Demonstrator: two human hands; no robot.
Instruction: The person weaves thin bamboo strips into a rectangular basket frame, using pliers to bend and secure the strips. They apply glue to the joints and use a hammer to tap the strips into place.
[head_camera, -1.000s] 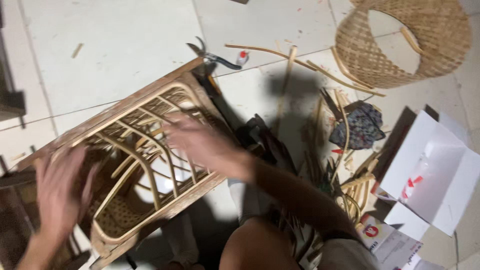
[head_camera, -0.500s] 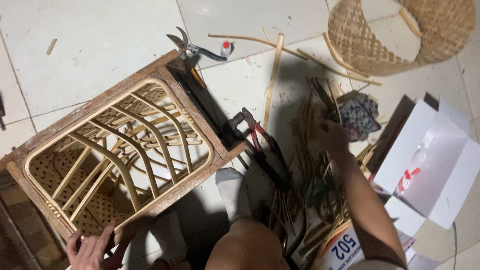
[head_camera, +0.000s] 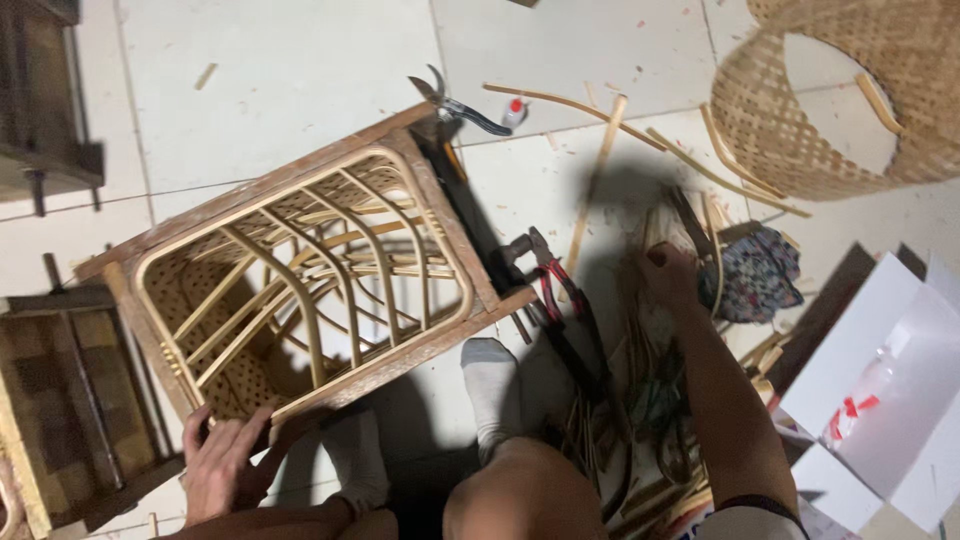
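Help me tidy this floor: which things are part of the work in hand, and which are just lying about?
In use:
- rattan frame, left hand on its lower edge
- cane strips, right hand reaching into them

Lying about:
- red pliers
- shears
- woven basket
- white box
- patterned cloth
- wooden crate

one head-worn view, looking steeply down from close above at the floor (head_camera: 300, 70).

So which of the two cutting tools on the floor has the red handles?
The pliers lying by the wooden frame's lower right corner, close to the right hand. The other tool, the shears at the frame's top corner, has dark handles.
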